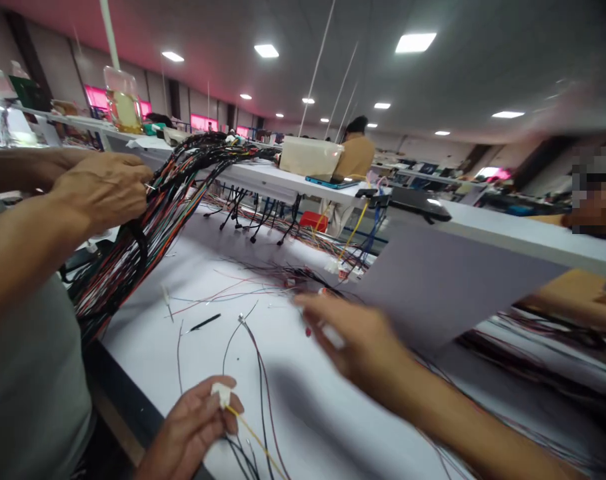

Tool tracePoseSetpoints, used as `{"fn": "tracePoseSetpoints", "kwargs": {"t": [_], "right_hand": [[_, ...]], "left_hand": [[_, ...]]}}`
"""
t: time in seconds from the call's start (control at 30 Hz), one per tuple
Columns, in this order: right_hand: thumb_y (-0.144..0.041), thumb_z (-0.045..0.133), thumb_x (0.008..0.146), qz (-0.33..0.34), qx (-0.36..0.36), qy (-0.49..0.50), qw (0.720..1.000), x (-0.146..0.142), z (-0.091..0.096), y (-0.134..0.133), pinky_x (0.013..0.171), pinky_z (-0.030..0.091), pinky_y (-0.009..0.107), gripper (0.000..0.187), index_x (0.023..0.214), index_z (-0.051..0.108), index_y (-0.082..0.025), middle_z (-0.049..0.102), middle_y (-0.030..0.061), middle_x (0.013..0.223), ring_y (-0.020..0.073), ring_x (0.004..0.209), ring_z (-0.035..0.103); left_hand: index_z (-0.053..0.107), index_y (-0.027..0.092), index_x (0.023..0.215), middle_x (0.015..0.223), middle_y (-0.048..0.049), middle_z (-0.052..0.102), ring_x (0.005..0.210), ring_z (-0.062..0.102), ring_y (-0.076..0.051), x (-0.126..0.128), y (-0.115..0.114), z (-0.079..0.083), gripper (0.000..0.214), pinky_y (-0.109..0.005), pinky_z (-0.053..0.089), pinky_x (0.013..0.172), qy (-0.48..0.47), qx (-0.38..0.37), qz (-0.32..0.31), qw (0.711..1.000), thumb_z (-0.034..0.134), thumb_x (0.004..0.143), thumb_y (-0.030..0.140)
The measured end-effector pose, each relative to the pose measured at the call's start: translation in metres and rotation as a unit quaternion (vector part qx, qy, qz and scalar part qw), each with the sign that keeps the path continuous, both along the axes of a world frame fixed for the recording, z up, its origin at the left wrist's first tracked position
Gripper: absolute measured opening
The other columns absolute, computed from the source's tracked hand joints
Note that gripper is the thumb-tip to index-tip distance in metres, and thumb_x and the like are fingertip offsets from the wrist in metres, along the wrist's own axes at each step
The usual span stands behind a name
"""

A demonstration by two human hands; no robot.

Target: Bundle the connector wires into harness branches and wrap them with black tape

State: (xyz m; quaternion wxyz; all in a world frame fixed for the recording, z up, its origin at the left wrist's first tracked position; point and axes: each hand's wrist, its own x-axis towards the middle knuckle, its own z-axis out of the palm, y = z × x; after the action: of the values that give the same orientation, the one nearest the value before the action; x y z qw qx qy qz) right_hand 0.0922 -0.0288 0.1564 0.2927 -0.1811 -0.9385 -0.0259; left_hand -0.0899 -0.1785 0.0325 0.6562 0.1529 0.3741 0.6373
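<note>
My left hand point(187, 427) is low in view, pinching a white plastic connector point(221, 395) with a yellow wire point(255, 440) running from it. Thin dark wires point(260, 387) lie on the white work table point(193, 347) beside that hand. My right hand point(353, 343) reaches over the table, blurred, with something white point(333, 337) at its fingertips. A loose tangle of fine wires point(287, 277) lies just beyond it. To the left, a co-worker's hand point(103, 190) grips a thick multicoloured wire harness point(147, 227).
A grey sheet point(447, 287) lies on the table at right. Beyond stands a white shelf point(253, 177) carrying a plastic box point(310, 157) and a blue tablet point(327, 181), with wires hanging below it. A person in a tan shirt point(357, 157) stands behind.
</note>
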Motion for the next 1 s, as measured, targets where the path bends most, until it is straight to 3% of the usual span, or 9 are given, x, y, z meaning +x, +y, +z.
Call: {"fn": "tracePoseSetpoints", "kwargs": {"t": [0.1,0.17,0.23,0.37,0.53,0.63,0.77,0.9,1.0], "right_hand": [[-0.02,0.051,0.085,-0.116,-0.293,-0.075,0.946,-0.04,-0.093,-0.002,0.07,0.043,0.028,0.017,0.089,0.067,-0.022,0.071,0.0044,0.089,0.0192,0.082,0.064],[-0.022,0.052,0.085,-0.168,-0.332,-0.047,0.927,-0.068,-0.132,0.01,0.07,0.04,0.03,0.015,0.085,0.067,-0.018,0.069,0.0082,0.09,0.0212,0.081,0.062],[-0.025,0.056,0.081,-0.202,-0.357,-0.004,0.912,-0.089,-0.152,0.022,0.069,0.038,0.031,0.011,0.083,0.064,-0.017,0.066,0.01,0.092,0.0222,0.082,0.059],[-0.026,0.06,0.076,-0.198,-0.447,0.087,0.868,-0.104,-0.164,0.034,0.065,0.037,0.029,0.013,0.066,0.053,-0.018,0.061,0.0042,0.074,0.0187,0.074,0.054],[-0.05,0.051,0.08,-0.062,-0.607,0.179,0.771,-0.09,-0.16,0.032,0.051,0.038,0.024,0.031,0.072,0.043,-0.021,0.051,-0.003,0.062,0.0108,0.051,0.046],[-0.06,0.057,0.073,0.013,-0.687,0.191,0.701,-0.082,-0.155,0.03,0.039,0.026,0.019,0.041,0.074,0.04,-0.022,0.043,-0.0079,0.057,0.0054,0.04,0.029],[-0.054,0.067,0.069,0.072,-0.757,0.169,0.627,-0.08,-0.154,0.03,0.036,0.008,0.018,0.042,0.071,0.041,-0.021,0.029,-0.012,0.05,0.0032,0.039,0.014],[-0.049,0.069,0.069,0.099,-0.792,0.144,0.585,-0.08,-0.159,0.033,0.036,0.005,0.018,0.04,0.068,0.041,-0.02,0.029,-0.0121,0.048,0.0028,0.04,0.012],[-0.049,0.069,0.067,0.101,-0.794,0.15,0.58,-0.082,-0.163,0.034,0.036,0.006,0.019,0.039,0.068,0.042,-0.02,0.034,-0.0107,0.049,0.0028,0.039,0.014]], "left_hand": [[0.066,0.015,0.105,0.076,-0.0065,0.066,0.06,0.054,-0.012,-0.012,0.005,-0.039,0.035,-0.024,0.043,0.062,0.028,-0.018,0.029,0.999,0.071,0.074,0.031],[0.065,0.015,0.105,0.064,-0.0031,0.061,0.052,0.047,-0.01,-0.024,0.015,-0.043,0.034,-0.022,0.038,0.053,0.066,-0.01,0.026,0.997,0.069,0.076,0.032],[0.066,0.016,0.098,0.054,0.0018,0.051,0.046,0.038,-0.007,-0.032,0.026,-0.04,0.026,-0.019,0.029,0.046,0.105,0.006,0.018,0.994,0.066,0.078,0.033],[0.065,0.016,0.086,0.055,0.0056,0.04,0.046,0.028,-0.004,-0.038,0.048,-0.031,0.021,-0.017,0.019,0.044,0.139,0.02,0.014,0.99,0.067,0.077,0.034],[0.064,0.015,0.084,0.056,0.0034,0.046,0.047,0.033,-0.006,-0.047,0.08,-0.021,0.02,-0.019,0.019,0.045,0.183,0.035,-0.022,0.982,0.066,0.075,0.032],[0.064,0.014,0.081,0.053,0.003,0.048,0.044,0.033,-0.006,-0.049,0.098,-0.019,0.017,-0.02,0.018,0.044,0.206,0.05,-0.038,0.977,0.067,0.071,0.028],[0.065,0.014,0.082,0.054,0.0037,0.046,0.045,0.031,-0.005,-0.045,0.11,-0.025,0.024,-0.021,0.017,0.045,0.219,0.075,-0.009,0.973,0.069,0.071,0.035],[0.066,0.013,0.085,0.056,0.0032,0.046,0.047,0.032,-0.006,-0.043,0.111,-0.03,0.029,-0.022,0.018,0.045,0.235,0.082,0.012,0.968,0.071,0.071,0.038],[0.066,0.013,0.079,0.054,0.0034,0.045,0.048,0.034,-0.006,-0.045,0.112,-0.031,0.026,-0.022,0.019,0.045,0.243,0.075,0.025,0.967,0.072,0.07,0.037]]}}
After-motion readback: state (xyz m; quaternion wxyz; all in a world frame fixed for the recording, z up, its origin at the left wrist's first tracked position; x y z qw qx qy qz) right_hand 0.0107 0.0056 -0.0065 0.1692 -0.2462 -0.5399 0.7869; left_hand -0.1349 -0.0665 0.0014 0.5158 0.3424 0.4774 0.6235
